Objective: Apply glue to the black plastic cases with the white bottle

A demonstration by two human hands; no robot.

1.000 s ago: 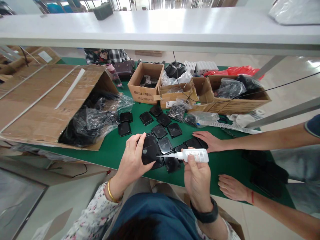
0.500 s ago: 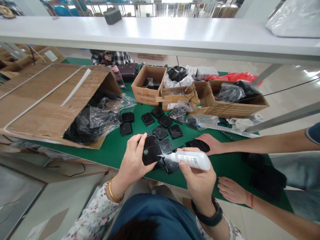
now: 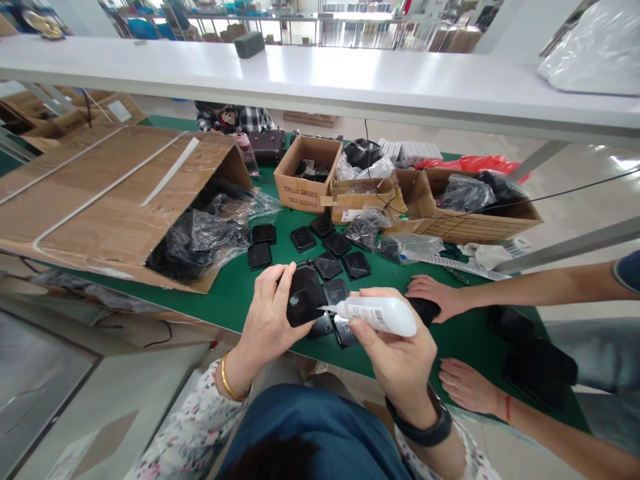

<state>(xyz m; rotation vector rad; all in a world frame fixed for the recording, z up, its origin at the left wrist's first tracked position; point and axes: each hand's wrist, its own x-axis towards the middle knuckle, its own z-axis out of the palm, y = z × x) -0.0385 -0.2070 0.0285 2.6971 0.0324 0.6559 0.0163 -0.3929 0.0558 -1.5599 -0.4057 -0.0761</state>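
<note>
My left hand (image 3: 273, 310) grips a black plastic cover (image 3: 303, 297) by its edges, tilted up above the table. In my right hand (image 3: 403, 353) is a white squeeze bottle (image 3: 381, 315) with a thin nozzle, lying nearly level. The nozzle's tip points left and meets the cover's right edge in the picture; whether it touches cannot be told. Just beyond the cover, several square black parts (image 3: 357, 265) lie on the green tabletop (image 3: 220, 305). More such parts sit partly hidden under my hands.
A co-worker's hand (image 3: 435, 298) rests on a black part at right; their other hand (image 3: 467, 385) lies near the table edge. A large carton (image 3: 100, 193) with bagged black parts stands left. Smaller cartons (image 3: 306, 190) line the back, below a white shelf (image 3: 320, 73).
The view has shifted slightly. The co-worker's upper hand has moved a little right with the black part. My hands keep the same hold on cover and bottle.
</note>
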